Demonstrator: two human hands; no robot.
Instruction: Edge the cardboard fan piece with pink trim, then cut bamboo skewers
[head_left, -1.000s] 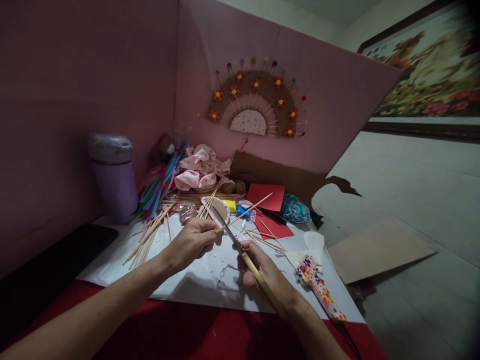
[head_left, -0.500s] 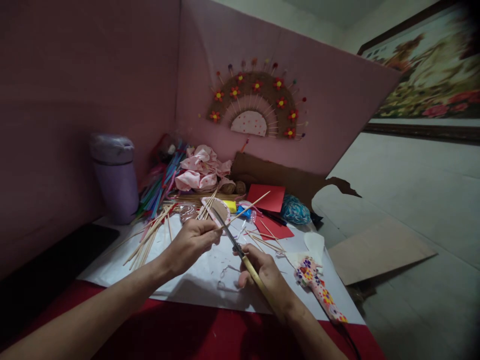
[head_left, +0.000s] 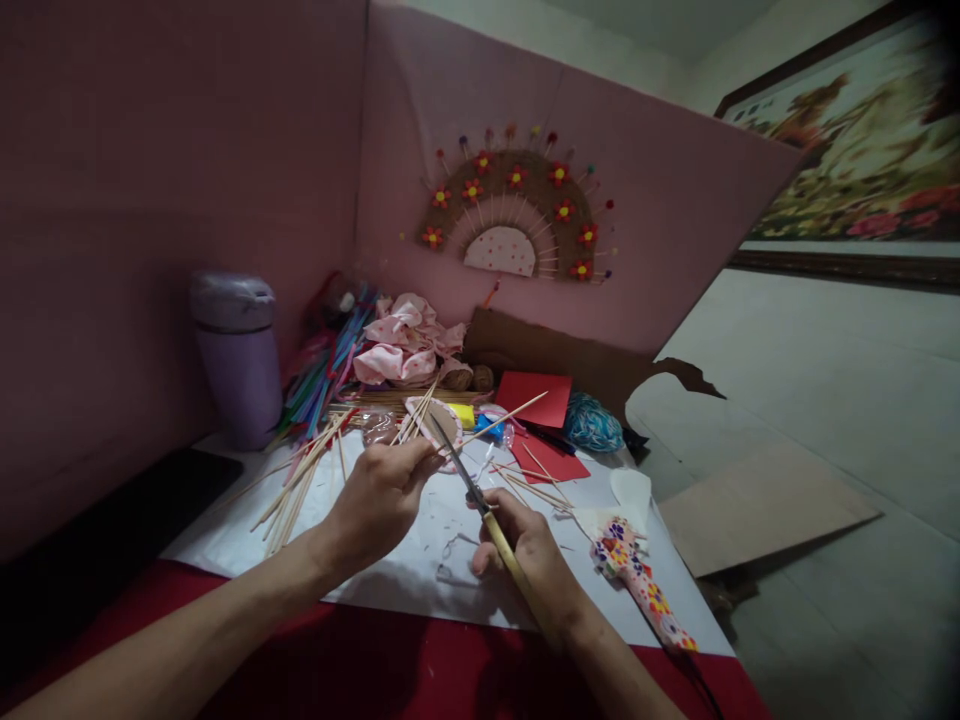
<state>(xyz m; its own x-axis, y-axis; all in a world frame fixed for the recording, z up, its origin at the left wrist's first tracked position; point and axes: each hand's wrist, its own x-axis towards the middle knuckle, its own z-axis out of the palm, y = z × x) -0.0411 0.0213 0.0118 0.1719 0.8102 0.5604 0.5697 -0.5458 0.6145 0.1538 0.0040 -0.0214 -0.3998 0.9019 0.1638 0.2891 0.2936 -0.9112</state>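
My left hand pinches a thin wooden stick that slants up to the right, over the white sheet. Closed around the yellow handle of a long-bladed cutting tool is my right hand. Its grey blade points up and left, crossing close to the stick by my left fingertips. I cannot tell whether blade and stick touch. Behind them lies a rounded cardboard piece with a pink-and-white edge, with several sticks across it. Loose sticks lie left of my left hand.
A purple tumbler stands at the left. Crumpled pink cloth, red paper and blue yarn lie behind. A flower-patterned, corded tool rests at right. A decorated cardboard half-ring hangs on the pink panel.
My left hand has turned slightly, showing more of its back, with the stick still pinched. My right hand and the cutting tool stay almost where they were. The whole view has shifted a little.
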